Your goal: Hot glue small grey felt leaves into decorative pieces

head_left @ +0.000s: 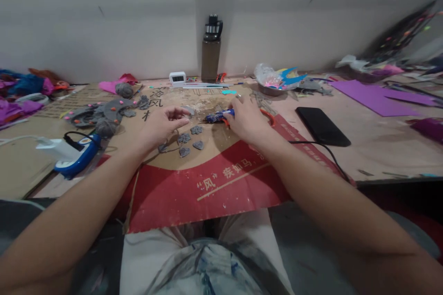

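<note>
My right hand is closed around a blue hot glue gun, whose nozzle points left over the cardboard. Thumb and fingers of my left hand come together in a pinch. A small pale piece shows at their tips; what it is I cannot make out. Just below and between the hands lie several small grey fuzzy pieces, some shaped like flowers or leaves. Under both hands is a red and brown cardboard sheet. Orange scissor-like handles show partly behind my right wrist.
A grey fuzzy piece with pink and orange dots lies left. Behind stand a bottle and a small white clock. To the right are a metal bowl, a phone, a black cord and purple sheets. A blue power strip sits left.
</note>
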`<action>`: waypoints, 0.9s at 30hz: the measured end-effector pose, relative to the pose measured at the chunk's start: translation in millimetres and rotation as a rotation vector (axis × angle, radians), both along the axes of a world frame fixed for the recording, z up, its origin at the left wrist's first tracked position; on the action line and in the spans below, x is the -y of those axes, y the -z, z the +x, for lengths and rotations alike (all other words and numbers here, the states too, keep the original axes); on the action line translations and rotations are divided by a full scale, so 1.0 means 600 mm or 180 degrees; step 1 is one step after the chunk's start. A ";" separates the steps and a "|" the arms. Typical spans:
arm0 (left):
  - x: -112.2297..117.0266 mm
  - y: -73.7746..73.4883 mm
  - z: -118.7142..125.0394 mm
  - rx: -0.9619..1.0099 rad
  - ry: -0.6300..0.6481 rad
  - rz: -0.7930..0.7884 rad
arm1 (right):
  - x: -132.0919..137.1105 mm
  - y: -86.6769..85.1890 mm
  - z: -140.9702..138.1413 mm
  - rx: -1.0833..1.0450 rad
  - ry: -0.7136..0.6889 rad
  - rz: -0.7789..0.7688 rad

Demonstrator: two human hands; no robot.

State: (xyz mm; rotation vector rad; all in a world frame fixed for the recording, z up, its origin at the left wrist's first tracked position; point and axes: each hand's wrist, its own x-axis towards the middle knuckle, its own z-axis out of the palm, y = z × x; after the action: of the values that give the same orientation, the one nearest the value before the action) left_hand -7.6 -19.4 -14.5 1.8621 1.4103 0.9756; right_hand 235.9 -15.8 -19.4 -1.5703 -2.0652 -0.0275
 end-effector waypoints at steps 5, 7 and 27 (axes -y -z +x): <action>0.005 -0.004 0.002 0.0124 -0.0050 0.0160 | 0.012 -0.015 -0.028 -0.1346 -0.0991 -0.0434; 0.009 -0.008 0.006 0.0091 -0.0065 0.0174 | 0.016 -0.017 -0.040 -0.1724 -0.1203 -0.0789; 0.052 -0.047 0.041 0.0071 -0.0033 -0.0065 | 0.017 -0.012 -0.071 -0.2358 -0.1484 -0.0897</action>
State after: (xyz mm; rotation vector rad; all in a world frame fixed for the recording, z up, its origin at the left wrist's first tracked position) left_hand 16.7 -50.4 14.0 1.8254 1.4130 0.9805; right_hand 193.5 -25.8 -12.3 -0.9693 -1.7958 0.9049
